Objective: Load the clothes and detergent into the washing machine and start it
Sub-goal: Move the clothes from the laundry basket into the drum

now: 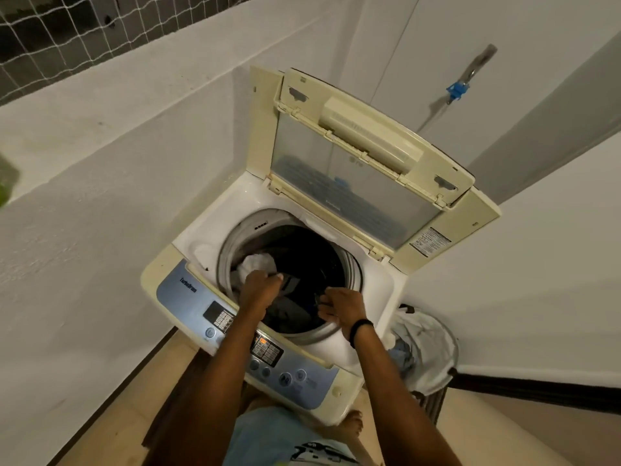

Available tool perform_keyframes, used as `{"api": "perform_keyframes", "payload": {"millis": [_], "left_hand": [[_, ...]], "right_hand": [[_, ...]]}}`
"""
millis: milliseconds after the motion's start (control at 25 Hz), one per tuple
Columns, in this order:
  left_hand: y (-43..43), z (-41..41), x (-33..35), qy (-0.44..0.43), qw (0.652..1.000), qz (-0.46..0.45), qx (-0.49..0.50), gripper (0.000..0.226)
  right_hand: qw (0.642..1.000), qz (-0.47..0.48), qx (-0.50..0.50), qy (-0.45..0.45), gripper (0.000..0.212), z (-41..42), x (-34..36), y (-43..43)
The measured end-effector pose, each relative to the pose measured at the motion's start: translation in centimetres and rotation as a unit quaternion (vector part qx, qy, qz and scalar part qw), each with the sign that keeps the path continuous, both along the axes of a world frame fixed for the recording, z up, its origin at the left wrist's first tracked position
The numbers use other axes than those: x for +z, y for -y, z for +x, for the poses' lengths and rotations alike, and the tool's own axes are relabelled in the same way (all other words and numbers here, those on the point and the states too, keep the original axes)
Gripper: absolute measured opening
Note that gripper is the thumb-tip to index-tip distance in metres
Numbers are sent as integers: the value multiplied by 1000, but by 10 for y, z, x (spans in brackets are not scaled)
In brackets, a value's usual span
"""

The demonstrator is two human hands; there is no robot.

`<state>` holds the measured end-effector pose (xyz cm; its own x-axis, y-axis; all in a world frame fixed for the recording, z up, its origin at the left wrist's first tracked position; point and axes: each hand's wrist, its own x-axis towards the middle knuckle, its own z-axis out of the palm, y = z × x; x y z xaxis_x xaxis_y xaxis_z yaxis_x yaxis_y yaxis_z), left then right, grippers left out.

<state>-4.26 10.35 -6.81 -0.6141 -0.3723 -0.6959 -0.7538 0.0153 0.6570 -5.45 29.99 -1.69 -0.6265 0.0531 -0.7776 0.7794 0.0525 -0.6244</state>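
The cream washer [381, 290] stands open, dark clothes [302, 260] in its drum [228, 250]. The left hand [260, 287] grips a white cloth [257, 264] inside. The right hand [342, 306] curls at the rim, its grip unclear.

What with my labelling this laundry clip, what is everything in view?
washing machine: one, cream-white, in the wall corner, lid open
control panel: one, blue, machine's near edge
white garment: one, white, left side of the drum
dark clothes: a pile, dark, in the drum
laundry basket: one, white-lined, floor right of the machine
tap: one, grey with blue fitting, wall behind
netting: one, white, upper left
wristband: one, black, right wrist
left hand: one, in the drum, grips the white garment
right hand: one, drum's near rim, fingers curled, grip unclear
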Motion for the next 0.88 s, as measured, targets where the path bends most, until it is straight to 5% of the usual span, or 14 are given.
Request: {"api": "perform_keyframes", "payload": {"millis": [320, 600, 880], "left_hand": [[-134, 21, 61, -12, 990, -2, -140, 22], [-309, 45, 44, -47, 953, -33, -298, 5], [-454, 36, -66, 113, 935, -108, -318, 22]], "right_hand": [[975, 83, -200, -50, 18, 34, -8, -126], [970, 99, -216, 56, 20, 74, -80, -296], [973, 76, -150, 159, 17, 78, -184, -432]]}}
